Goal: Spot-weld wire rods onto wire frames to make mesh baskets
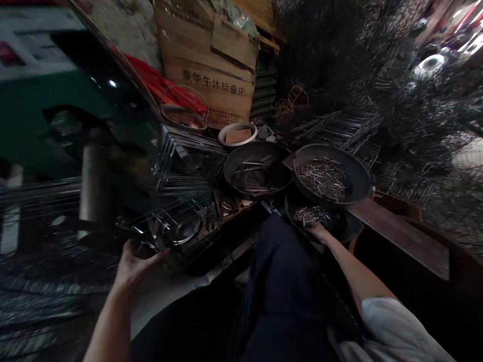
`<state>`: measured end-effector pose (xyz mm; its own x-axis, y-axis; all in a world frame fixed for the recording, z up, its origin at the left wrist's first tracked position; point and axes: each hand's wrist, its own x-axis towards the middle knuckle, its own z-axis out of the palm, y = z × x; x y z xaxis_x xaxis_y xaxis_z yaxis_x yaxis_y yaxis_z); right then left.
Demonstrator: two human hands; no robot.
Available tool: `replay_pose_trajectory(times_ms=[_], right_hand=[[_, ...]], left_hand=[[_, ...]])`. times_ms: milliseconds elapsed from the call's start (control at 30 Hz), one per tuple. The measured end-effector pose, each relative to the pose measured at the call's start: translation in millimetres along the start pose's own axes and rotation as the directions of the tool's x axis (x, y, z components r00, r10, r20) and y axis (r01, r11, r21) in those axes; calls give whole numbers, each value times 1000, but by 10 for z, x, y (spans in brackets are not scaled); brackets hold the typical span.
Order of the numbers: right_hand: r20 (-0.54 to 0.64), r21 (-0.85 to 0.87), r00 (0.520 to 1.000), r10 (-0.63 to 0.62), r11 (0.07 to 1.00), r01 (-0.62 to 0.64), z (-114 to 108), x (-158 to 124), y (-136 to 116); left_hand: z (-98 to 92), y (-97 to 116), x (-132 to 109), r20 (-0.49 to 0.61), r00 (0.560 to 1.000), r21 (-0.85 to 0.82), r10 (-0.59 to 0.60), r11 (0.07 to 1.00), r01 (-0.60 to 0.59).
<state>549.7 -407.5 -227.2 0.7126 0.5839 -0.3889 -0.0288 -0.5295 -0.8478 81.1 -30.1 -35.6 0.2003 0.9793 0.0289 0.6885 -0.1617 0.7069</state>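
My left hand (138, 261) is at the machine on the left, its thumb stretched apart from the fingers. It lies close against a wire grid frame (194, 211) with a round shiny metal piece (184, 230) beside it. Dim light and blur hide whether the fingertips touch the frame. My right hand (319, 231) reaches into the lower dark pan (345, 226), at the near edge of a heap of short metal rods (307, 215). Its fingers are drawn together, and what they hold, if anything, is too dark to make out.
A pan of metal rods (364, 176) and another dark pan (230, 178) stand behind. A brown board (407, 239) juts out right. Stacked wire racks (188, 143), a white bowl (222, 137) and a cardboard box (207, 60) are farther back. Piled wirework (343, 125) fills the right.
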Motion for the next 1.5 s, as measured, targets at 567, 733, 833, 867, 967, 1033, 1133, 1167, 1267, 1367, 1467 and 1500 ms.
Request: replay_pose_trajectory(times_ms=[567,733,833,867,967,1033,1133,1167,1267,1367,1467,1500], right_hand=[[-156,-165,987,-47,986,21,-250,-268,-723],[45,-83,973,-227,970,230,160,-584,-1524],[325,140,882,-341,940,312,655,-911,-2202],[410,185,832,-375,927,327,823,-1039,-2431],[675,216,607,-419,899,380,1278,-1381,-3032],[798,195,437,-416,863,466,1534,-1523,-3317],[833,155,260,-489,656,739,1885,-1602,-3544],[817,136,212,-537,536,833,1996,-1606,-3572],[793,48,51,-608,146,988,2279,-1608,-3543],[811,-62,-48,-583,-167,984,2432,-1635,-3403],[792,-130,-104,-602,-333,934,2467,-1663,-3231],[776,-131,-125,-619,-351,927,2468,-1662,-3180]], left_hand=[[66,-500,-845,162,982,-434,95,901,-16],[127,-529,-977,86,985,-526,151,847,-84],[126,-543,-1008,52,981,-578,189,806,-125],[119,-554,-1023,42,980,-593,196,794,-133],[83,-587,-1095,24,978,-632,209,761,-148],[47,-605,-1141,16,975,-649,220,744,-157],[-10,-635,-1177,12,975,-665,222,730,-158],[-25,-649,-1179,15,976,-670,218,727,-152],[-44,-700,-1169,27,978,-677,206,724,-133],[-35,-758,-1151,20,979,-688,204,713,-135],[-22,-814,-1136,18,979,-705,204,697,-132],[-21,-831,-1131,19,979,-707,204,695,-131]])
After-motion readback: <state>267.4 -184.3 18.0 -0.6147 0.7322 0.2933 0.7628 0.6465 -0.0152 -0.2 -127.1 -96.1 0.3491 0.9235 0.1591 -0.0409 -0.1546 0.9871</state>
